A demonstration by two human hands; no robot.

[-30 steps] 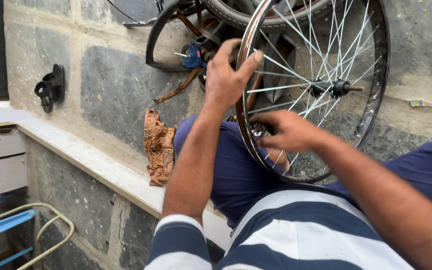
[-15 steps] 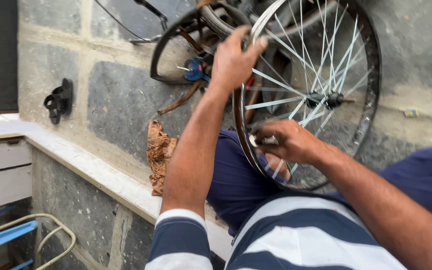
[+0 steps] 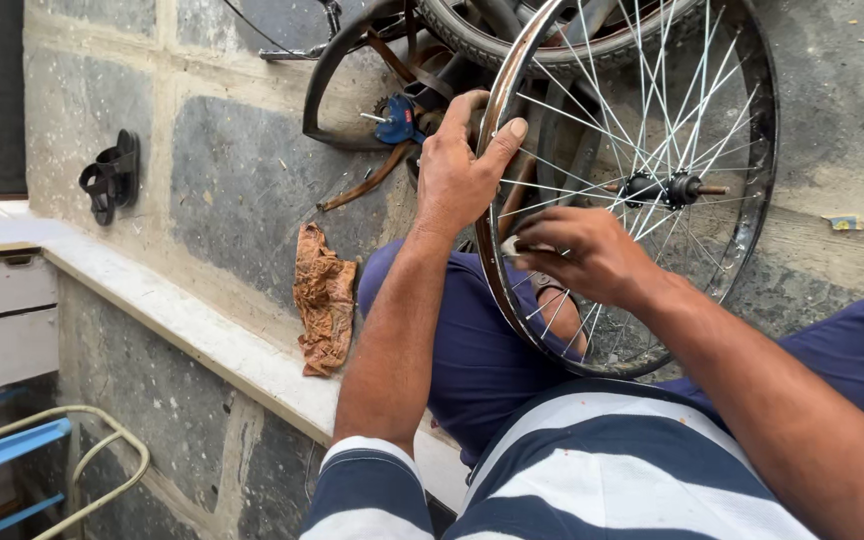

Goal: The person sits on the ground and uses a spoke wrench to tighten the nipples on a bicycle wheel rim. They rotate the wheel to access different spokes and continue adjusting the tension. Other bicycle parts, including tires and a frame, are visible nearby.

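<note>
Against the stone wall: bicycle wheel standing upright on its rim, bare metal, no tyre, spokes fanning out from the hub.
Left hand: closed over the wheel's left edge, thumb hooked inside the rim, fingers wrapped round the outside.
Right hand: curled tight on a small tool pinched at the spokes, just inside the rim's left edge, low and left of the hub.
Wheel's lower edge: tucked between the knees, touching the blue trousers.
Wheel's right edge: hard up near the wall, barely any gap showing.
Above the wheel: black tyre and dark frame parts crowding the top edge, a blue fitting just beside the left hand's fingers.
Left of the knee: crumpled brown rag lying on the pale ledge, close to the leg but apart from both hands.
Ledge edge: running diagonally down toward the lap, dropping off to a lower stone face.
Far left: black sandals propped against the wall, well apart from the work.
Bottom left corner: blue and pale metal frame down below the ledge.
Open room: mostly to the left along the ledge; tight above and to the right.
</note>
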